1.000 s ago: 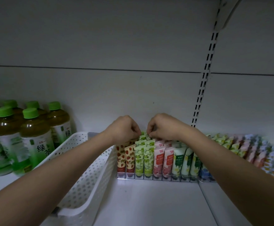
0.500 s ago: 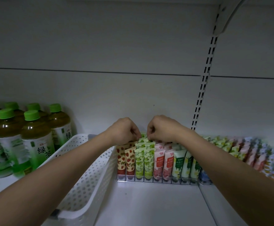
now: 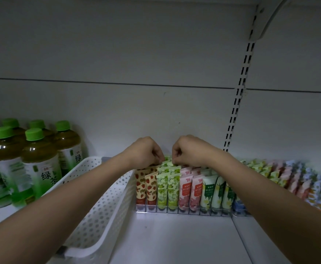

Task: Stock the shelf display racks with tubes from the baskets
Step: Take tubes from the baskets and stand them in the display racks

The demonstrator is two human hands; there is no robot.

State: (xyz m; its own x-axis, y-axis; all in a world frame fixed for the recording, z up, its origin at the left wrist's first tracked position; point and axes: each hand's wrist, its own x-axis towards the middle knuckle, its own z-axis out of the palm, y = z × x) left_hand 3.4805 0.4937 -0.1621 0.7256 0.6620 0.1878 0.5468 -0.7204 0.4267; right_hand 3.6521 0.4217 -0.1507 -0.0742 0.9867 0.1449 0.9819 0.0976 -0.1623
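Tubes (image 3: 168, 184) stand upright in the rack (image 3: 182, 210), crimped ends up.

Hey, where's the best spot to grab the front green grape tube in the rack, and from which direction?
Pinch the flat crimped top edge of the front green tube, coming from above. It stands upright, cap down, in the clear rack, packed between the strawberry tube and its green twin, so probably only the top edge is free.
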